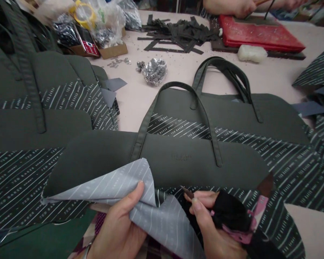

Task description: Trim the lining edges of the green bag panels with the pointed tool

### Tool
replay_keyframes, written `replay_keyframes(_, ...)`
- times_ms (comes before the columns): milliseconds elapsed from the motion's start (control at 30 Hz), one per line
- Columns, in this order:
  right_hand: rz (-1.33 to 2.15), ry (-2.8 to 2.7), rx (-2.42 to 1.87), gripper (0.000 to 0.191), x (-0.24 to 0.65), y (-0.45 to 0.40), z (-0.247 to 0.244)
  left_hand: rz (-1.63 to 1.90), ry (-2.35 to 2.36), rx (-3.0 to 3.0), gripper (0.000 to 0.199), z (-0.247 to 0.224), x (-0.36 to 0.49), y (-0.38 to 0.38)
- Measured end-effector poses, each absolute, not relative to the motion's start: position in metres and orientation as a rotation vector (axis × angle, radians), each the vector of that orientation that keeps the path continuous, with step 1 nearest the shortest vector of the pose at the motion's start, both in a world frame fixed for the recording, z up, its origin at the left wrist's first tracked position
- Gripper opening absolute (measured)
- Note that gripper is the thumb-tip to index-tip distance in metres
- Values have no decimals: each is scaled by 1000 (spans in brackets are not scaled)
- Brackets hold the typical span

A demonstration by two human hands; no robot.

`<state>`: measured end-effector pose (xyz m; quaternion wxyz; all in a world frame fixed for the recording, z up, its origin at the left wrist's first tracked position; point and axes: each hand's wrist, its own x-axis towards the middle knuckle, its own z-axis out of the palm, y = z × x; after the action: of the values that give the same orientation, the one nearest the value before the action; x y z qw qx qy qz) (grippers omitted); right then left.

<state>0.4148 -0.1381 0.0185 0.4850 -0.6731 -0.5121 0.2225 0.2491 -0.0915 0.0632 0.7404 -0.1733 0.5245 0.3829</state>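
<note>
My left hand (124, 219) is closed on a folded flap of printed lining fabric (118, 181), its grey back turned up and the thumb pressed on top. My right hand (210, 226) grips what looks like a pair of scissors (188, 192), with a dark pointed tip and handles wrapped in black and pink material. The tip lies at the seam between the lining and a dark green bag panel (110, 151). This panel carries a looped strap handle (178, 84) and a faint embossed mark. My right palm and some fingers are hidden.
Another bag piece (272, 111) with handles lies behind. Stacked bag pieces (56, 72) are at left. Farther back are a foil-like bundle (155, 72), dark strips (178, 34), a phone (87, 41), a white block (252, 54) and a red board (259, 34), near another person's hand (240, 7).
</note>
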Motion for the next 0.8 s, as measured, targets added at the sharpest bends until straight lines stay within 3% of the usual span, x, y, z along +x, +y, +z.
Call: replay_keyframes(800, 621, -1054, -1481, 23, 413, -142, 16, 882, 1203, -307, 18, 62, 249, -97)
